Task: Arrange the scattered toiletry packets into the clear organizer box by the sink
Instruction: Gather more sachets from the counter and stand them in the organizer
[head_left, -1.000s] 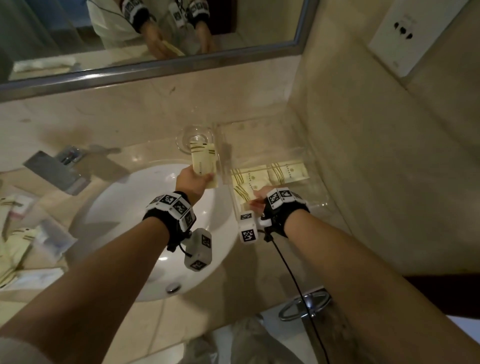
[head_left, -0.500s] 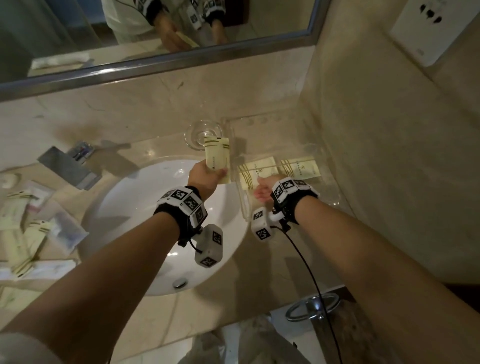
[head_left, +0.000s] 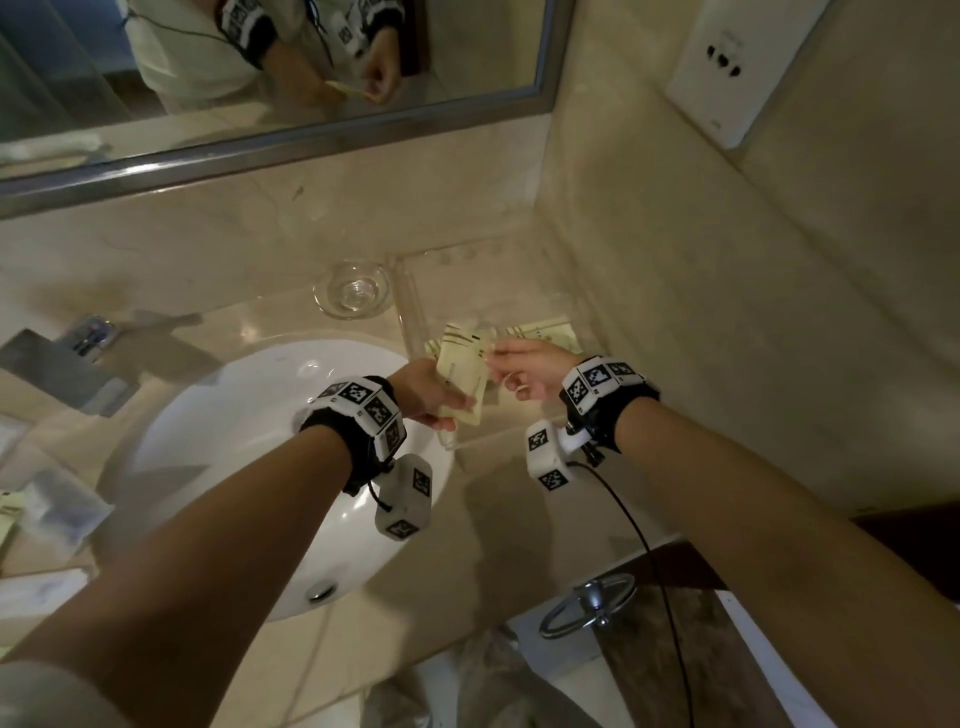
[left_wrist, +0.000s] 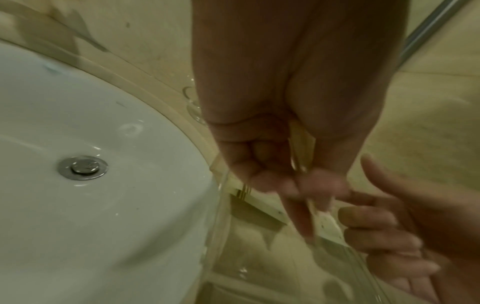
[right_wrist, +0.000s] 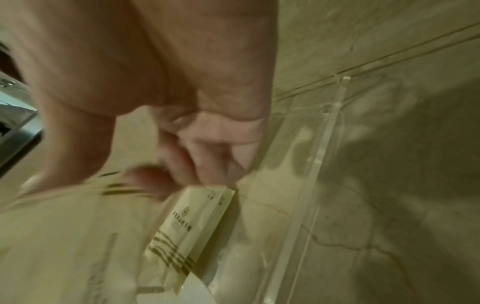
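In the head view my left hand (head_left: 447, 410) grips a cream toiletry packet (head_left: 462, 374) by its lower part, holding it just above the near left end of the clear organizer box (head_left: 410, 301). My right hand (head_left: 501, 364) meets it from the right and pinches the packet's upper edge. Other cream packets (head_left: 545, 332) lie flat inside the box behind the hands. The right wrist view shows my thumb on the held packet (right_wrist: 78, 226), above a striped packet (right_wrist: 192, 222) on the box floor. The left wrist view is blurred, with the packet (left_wrist: 301, 148) edge-on between my fingers.
The white sink (head_left: 249, 447) lies left of the box, with a glass dish (head_left: 353, 288) behind it and the faucet (head_left: 62, 358) at far left. More packets (head_left: 57, 499) lie scattered on the left counter. A tiled wall closes the right side; a towel ring (head_left: 587, 605) hangs below.
My left hand has carried the packet rightward from the sink's rim to over the box. My right hand has risen off the packets in the box and taken the held packet's top.
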